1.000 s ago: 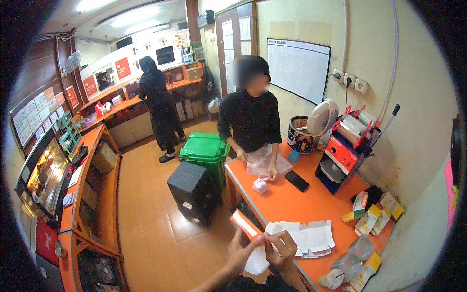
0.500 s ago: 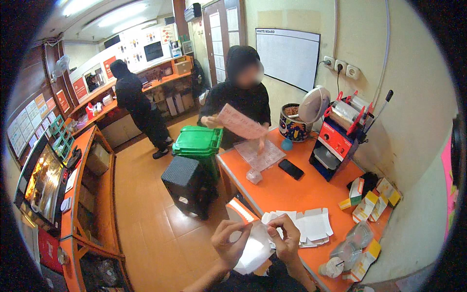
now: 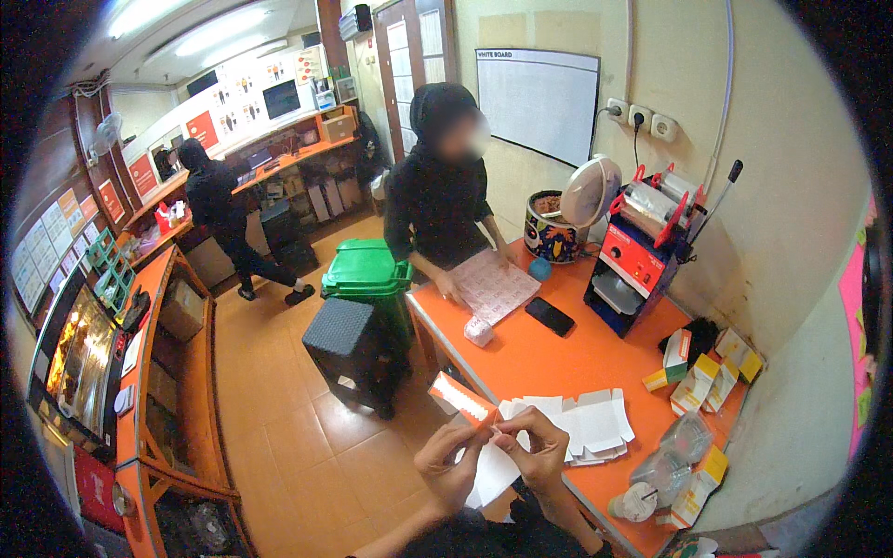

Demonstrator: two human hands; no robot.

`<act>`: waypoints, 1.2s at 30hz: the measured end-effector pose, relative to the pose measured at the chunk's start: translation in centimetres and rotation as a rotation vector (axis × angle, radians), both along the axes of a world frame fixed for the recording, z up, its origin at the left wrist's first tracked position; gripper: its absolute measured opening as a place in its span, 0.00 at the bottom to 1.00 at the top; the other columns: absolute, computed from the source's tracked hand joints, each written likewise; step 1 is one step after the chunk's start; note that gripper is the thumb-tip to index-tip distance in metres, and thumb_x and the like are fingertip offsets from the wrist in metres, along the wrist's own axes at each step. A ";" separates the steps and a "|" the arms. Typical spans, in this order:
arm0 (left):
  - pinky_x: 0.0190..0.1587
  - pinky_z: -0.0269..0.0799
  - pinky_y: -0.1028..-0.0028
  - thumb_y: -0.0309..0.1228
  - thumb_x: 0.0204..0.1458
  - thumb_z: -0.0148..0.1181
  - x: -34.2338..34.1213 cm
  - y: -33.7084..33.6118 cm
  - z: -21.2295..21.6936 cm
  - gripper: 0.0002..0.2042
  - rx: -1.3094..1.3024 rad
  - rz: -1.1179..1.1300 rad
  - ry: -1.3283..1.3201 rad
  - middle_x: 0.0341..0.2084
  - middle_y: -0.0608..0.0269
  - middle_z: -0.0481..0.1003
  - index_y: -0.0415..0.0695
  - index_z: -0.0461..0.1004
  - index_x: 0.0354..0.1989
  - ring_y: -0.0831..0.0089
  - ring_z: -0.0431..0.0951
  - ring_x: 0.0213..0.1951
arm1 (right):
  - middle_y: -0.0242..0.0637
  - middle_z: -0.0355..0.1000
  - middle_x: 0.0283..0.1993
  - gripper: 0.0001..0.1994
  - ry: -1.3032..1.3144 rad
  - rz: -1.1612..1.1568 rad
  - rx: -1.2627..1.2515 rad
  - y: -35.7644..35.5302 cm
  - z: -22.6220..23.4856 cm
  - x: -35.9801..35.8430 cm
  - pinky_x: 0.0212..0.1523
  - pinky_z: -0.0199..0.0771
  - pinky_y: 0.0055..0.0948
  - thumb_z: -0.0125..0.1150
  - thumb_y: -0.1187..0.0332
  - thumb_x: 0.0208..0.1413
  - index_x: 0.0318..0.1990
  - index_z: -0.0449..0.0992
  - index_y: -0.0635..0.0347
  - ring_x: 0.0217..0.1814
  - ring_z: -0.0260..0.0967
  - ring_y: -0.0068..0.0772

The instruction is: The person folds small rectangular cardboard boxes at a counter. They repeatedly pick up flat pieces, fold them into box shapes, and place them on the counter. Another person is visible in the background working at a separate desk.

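My left hand and my right hand meet at the near edge of the orange table. Together they grip a flat white and orange carton blank that is partly folded. A stack of more flat white carton blanks lies on the table just right of my hands. Across the table a person in black clothes presses both hands on a patterned sheet.
A black phone and a small white cup lie mid-table. A red sealing machine, a patterned pot and small boxes line the wall side. A green bin and black stool stand left. Another person stands at the far counter.
My hands have come together on the carton blank and folded it further. The person opposite lifted the patterned sheet, then laid it flat on the table.
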State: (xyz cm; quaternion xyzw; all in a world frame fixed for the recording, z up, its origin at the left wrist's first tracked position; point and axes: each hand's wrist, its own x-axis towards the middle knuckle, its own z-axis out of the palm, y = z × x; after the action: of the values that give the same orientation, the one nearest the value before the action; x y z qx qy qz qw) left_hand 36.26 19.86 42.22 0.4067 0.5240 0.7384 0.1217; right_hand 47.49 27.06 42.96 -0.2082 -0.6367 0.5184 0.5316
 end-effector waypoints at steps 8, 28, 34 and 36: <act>0.37 0.76 0.73 0.18 0.48 0.68 0.7 -0.3 -0.5 0.08 -0.142 0.165 0.316 0.32 0.51 0.80 0.35 0.83 0.38 0.67 0.83 0.34 | 0.39 0.76 0.33 0.08 0.009 -0.050 0.088 0.1 -0.7 -0.7 0.41 0.70 0.27 0.72 0.79 0.49 0.37 0.81 0.67 0.34 0.70 0.28; 0.60 0.68 0.65 0.25 0.53 0.68 -0.5 1.3 0.8 0.30 -0.084 -0.251 -0.453 0.57 0.57 0.67 0.42 0.59 0.63 0.65 0.70 0.59 | 0.44 0.77 0.33 0.11 -0.391 -0.362 0.435 -0.2 0.9 0.2 0.38 0.79 0.33 0.68 0.80 0.47 0.40 0.80 0.64 0.36 0.78 0.40; 0.53 0.74 0.65 0.23 0.48 0.70 -2.3 0.6 -1.3 0.28 -0.243 -0.051 -0.165 0.50 0.55 0.73 0.40 0.65 0.58 0.65 0.75 0.50 | 0.41 0.76 0.32 0.05 -0.285 -0.387 0.378 0.2 2.6 1.8 0.37 0.74 0.31 0.68 0.77 0.51 0.36 0.78 0.65 0.33 0.75 0.35; 0.54 0.73 0.65 0.30 0.52 0.68 -2.5 0.7 -3.4 0.26 -0.082 -0.069 -0.112 0.51 0.55 0.74 0.40 0.65 0.58 0.64 0.76 0.51 | 0.40 0.75 0.31 0.04 -0.206 -0.294 0.230 0.5 2.7 2.4 0.36 0.72 0.29 0.68 0.77 0.52 0.34 0.77 0.65 0.33 0.72 0.32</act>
State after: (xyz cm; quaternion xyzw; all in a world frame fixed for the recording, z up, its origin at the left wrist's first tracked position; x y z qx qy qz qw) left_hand 33.71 20.53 38.80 0.3773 0.5318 0.7332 0.1928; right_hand 49.94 27.52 45.64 -0.2886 -0.7053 0.3351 0.5540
